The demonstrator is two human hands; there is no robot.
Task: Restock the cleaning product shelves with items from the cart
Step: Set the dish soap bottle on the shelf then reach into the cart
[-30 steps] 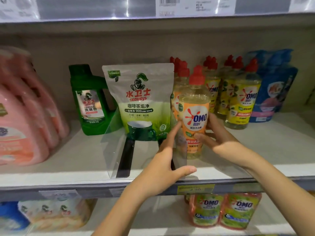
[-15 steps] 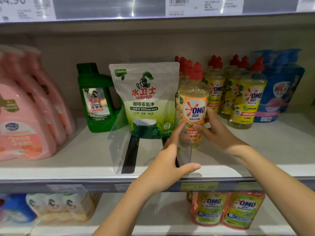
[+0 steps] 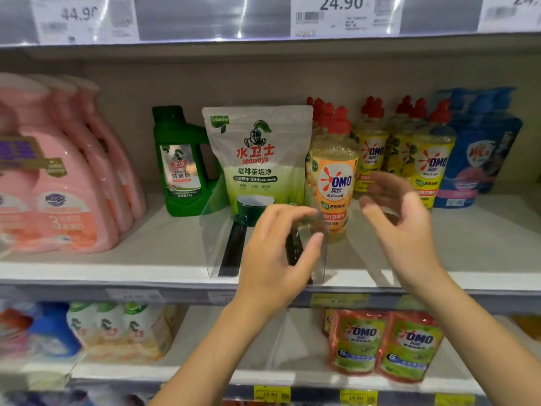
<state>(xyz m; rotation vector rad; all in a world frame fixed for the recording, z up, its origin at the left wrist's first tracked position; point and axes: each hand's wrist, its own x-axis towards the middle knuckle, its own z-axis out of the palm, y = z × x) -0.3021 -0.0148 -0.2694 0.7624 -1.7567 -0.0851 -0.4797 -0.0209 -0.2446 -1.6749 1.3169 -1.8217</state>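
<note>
Standing upright on the shelf (image 3: 483,247) at frame centre, red cap (image 3: 339,121) up, is the orange OMO bottle (image 3: 335,183), right hand (image 3: 407,230) spread just beside it, left hand (image 3: 272,259) loosely parted at the clear divider (image 3: 216,244).

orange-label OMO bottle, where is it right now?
Head view, middle shelf, just right of centre: the orange-label OMO bottle stands upright immediately right of the Seaways pouch and left of the yellow-label OMO bottles.
</note>
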